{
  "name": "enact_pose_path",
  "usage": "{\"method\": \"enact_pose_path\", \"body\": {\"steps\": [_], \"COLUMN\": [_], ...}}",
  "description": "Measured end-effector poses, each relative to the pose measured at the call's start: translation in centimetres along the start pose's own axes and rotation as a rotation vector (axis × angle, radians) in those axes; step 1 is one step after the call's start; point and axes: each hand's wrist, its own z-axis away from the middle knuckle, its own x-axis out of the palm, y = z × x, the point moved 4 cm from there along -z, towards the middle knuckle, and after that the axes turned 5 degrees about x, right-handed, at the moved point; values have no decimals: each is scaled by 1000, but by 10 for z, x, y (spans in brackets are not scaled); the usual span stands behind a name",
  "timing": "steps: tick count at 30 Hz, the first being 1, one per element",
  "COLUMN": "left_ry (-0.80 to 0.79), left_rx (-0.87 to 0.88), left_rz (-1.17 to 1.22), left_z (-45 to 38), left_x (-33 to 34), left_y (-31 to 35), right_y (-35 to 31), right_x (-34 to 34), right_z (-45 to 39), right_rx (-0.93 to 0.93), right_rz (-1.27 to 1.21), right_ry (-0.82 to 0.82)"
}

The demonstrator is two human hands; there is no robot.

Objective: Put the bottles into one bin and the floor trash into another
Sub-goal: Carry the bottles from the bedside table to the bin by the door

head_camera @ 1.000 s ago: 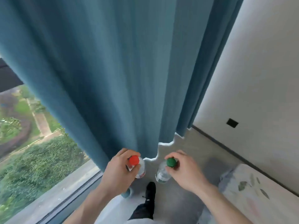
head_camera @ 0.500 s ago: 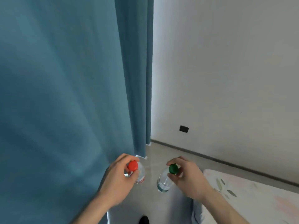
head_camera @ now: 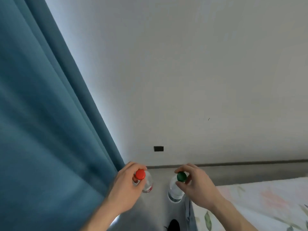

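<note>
The view has swung right: the curtain [head_camera: 41, 114] now fills only the left, with bare wall [head_camera: 200, 64] ahead. The left hand [head_camera: 126, 189] grips the red-capped bottle [head_camera: 147, 182] and the right hand [head_camera: 198, 187] pinches the green-capped bottle [head_camera: 175, 192], fingers clamped at the necks. The bed [head_camera: 258, 202] is cut off at right.

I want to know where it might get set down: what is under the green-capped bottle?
Under the green-capped bottle, held by the right hand, only bare grey floor shows. The bottle itself covers the spot directly beneath it. No bin is in view.

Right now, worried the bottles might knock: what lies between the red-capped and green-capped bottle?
Nothing: head view shows bare grey floor between red-capped bottle and green-capped bottle.
</note>
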Motion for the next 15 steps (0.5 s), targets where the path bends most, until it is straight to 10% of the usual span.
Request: {"method": "enact_pose_path", "body": {"steps": [15], "left_ry": [-145], "left_rx": [139], "left_rz": [-20], "left_z": [-214], "left_x": [28], "left_y": [43], "right_y": [41], "right_x": [-101], "right_z": [-150], "right_rx": [70], "right_rz": [-48], "right_ry": [99]}}
